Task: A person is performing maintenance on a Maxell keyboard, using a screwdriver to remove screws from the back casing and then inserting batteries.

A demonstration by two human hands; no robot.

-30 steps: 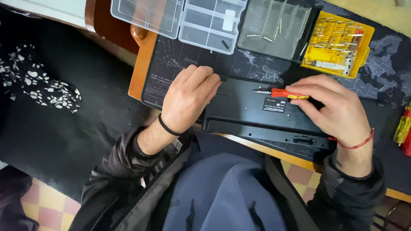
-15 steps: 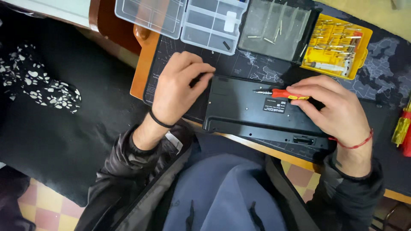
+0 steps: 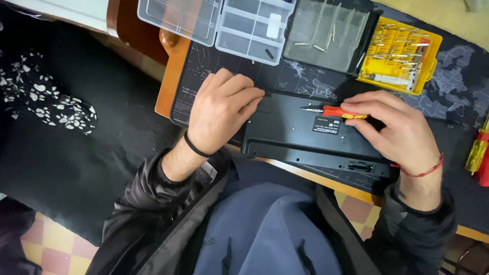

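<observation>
Black keyboard (image 3: 305, 137) lay underside-up at near edge of dark desk mat (image 3: 458, 91), overhanging it slightly. Left hand (image 3: 221, 112) rested on keyboard's left end, fingers curled together, tips pressed to its far-left corner. Right hand (image 3: 397, 130) pinched red-and-yellow screwdriver (image 3: 333, 110), lying flat on keyboard's back, tip pointing left. Clear compartment box (image 3: 219, 23) and yellow bit case (image 3: 400, 53) sat along mat's far edge.

Left hand (image 3: 221, 114): palm down, fingers curled, knuckles raised, wrist bent. Right hand (image 3: 400, 130): palm down, fingers pinched closed in grip, forearm angled inward.
</observation>
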